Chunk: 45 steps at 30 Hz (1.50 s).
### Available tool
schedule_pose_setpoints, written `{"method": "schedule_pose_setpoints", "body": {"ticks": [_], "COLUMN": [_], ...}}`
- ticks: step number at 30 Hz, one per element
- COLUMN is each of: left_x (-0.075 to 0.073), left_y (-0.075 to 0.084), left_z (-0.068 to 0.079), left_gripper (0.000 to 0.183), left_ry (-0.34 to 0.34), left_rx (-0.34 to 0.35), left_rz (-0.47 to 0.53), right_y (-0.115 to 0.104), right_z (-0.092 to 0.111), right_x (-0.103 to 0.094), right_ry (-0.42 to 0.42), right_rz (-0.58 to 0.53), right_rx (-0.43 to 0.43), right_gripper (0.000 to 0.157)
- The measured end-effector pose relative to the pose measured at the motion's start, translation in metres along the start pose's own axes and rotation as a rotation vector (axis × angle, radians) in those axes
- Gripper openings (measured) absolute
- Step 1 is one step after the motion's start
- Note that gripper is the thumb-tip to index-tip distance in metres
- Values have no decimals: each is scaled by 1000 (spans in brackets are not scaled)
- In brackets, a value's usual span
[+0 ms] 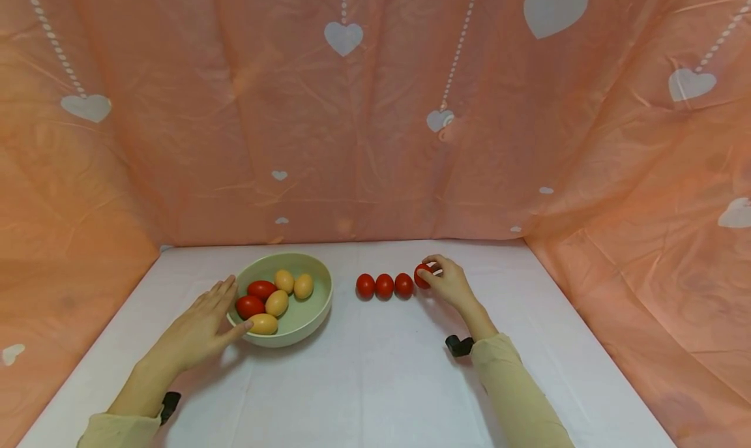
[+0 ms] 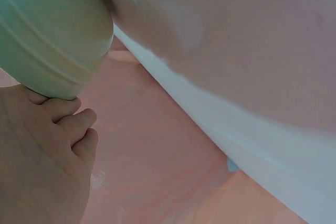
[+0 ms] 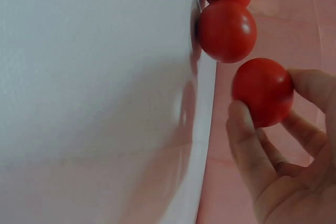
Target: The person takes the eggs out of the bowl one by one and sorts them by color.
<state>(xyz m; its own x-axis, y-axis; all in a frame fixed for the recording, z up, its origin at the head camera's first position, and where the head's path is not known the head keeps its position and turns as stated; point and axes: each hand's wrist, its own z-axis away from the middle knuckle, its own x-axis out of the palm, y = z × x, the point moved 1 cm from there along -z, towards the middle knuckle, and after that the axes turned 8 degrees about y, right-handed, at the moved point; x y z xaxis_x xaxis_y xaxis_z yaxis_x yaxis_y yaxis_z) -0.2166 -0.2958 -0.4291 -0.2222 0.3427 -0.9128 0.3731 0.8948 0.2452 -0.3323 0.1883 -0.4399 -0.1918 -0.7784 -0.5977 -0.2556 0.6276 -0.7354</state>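
Observation:
My right hand pinches a smooth red egg between thumb and fingers, at the right end of a row of red eggs. The nearest egg in that row is a little left of the held one; the right wrist view shows a small gap between them. A pale green bowl stands on the left, holding two red eggs and several yellow eggs. Against the bowl's left side rests my left hand, its fingers extended along the outside and its thumb at the near rim.
Two more red eggs lie side by side in the row, right of the bowl. A white cloth covers the table. Orange-pink sheeting with white hearts hangs behind and on both sides.

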Motion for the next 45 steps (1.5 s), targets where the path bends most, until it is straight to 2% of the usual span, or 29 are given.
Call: {"method": "schedule_pose_setpoints", "body": {"ticks": [5,10,18,45], "left_x": [-1,-1,-2,-1], "left_y": [1,2,3,2], "left_z": [0,1,0,1], "left_gripper": [93,93,94,93], "left_ry": [0,-1,-4,-2], "left_rx": [0,-2,-12,-7], "left_rz": [3,3,4,12], "right_y": [5,9,11,11], "right_z": [-1,-1,-1,1], "right_x": [2,5,8,9], "right_ry": [-35,-62,-105,-124], "right_rz": [44,72,49,37], "right_rx": [57,75,107,181], "right_gripper": [30,31,31,39]}}
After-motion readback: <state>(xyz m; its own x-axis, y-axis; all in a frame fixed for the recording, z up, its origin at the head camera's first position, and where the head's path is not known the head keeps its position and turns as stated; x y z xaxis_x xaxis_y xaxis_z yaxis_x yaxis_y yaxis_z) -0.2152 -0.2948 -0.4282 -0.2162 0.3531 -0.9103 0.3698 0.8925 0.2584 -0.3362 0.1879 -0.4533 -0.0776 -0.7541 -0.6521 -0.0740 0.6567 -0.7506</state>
